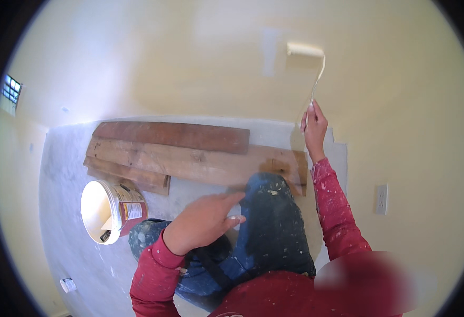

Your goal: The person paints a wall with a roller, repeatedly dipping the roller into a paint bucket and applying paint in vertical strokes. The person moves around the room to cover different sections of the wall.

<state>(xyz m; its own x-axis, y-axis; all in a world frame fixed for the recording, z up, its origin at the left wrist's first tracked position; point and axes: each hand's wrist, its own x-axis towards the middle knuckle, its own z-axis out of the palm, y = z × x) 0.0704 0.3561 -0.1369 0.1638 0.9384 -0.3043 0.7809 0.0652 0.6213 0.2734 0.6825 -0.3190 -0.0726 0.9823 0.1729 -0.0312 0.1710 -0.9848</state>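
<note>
My right hand [314, 129] is closed round the handle of a small paint roller [306, 50], reaching forward. The roller's pale sleeve lies against the cream-yellow wall [205, 68], right of a lighter upright patch [269, 50]. My left hand [205, 221] is held in front of me by my bent knee [269, 195], thumb apart from the fingers, with nothing visible in it. Whether its fingertips touch the trousers I cannot tell. Both red sleeves and the dark trousers carry paint spots.
Several wooden boards [189, 158] lie on the grey floor [63, 174] along the wall. An open white bucket [116, 211], with a dark-handled tool [105, 235] inside, stands to the left. A small white container [67, 285] sits at lower left. An outlet [381, 199] is on the right wall.
</note>
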